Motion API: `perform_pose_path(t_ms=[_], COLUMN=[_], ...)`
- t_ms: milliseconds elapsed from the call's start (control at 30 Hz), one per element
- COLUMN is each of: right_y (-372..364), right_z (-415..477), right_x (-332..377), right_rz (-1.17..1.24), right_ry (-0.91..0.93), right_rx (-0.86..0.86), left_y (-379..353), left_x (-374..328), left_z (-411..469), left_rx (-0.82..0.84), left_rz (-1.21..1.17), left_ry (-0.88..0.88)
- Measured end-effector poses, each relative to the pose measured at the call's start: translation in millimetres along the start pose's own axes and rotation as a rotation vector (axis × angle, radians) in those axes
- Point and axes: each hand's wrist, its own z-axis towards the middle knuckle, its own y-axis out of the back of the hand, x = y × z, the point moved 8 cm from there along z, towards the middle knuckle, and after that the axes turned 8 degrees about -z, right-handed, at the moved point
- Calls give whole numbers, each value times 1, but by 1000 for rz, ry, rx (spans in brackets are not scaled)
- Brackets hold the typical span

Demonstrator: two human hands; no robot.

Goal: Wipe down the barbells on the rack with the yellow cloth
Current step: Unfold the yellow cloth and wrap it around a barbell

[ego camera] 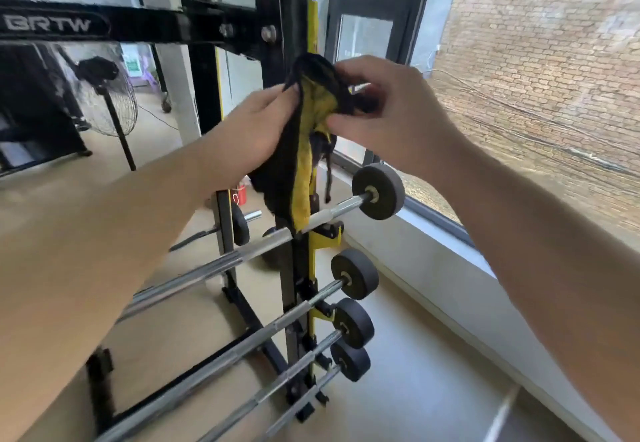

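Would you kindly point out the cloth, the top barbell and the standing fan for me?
cloth (304,150): head view, on its yellow middle fold.
top barbell (378,191): head view, on its dark end weight.
standing fan (114,102): head view, on its wire cage.

White block letters "BRTW" stand on the black horizontal beam (55,24) of the rack, well up and to the left of where both hands pinch the cloth. A green-and-white sign (131,64) in the background is too blurred to read
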Motion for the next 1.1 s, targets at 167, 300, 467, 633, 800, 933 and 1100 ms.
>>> perform_pose_path(t_ms=[167,300,467,633,800,933,1100], right_y=[-31,-62,-106,-151,-184,-211,-246], right_z=[-28,-50,-70,-69,-52,-37,-14], right_x=[-31,-52,-63,-57,-55,-62,-75], right_rz=[-9,136,335,396,518,561,593], right_ry=[-96,-189,-313,-349,-426,-504,-578], right_rx=[123,262,360,422,528,611,672], left_y=[-13,-37,-32,6,66,105,125], left_x=[58,88,123,144,165,166,172], left_z=[-25,-53,-83,-100,-106,-106,-103], left_rx=[0,193,83,-120,-244,-346,-181], left_rz=[47,104,106,354,361,283,273], left_ry=[235,252,309,284,353,369,598])
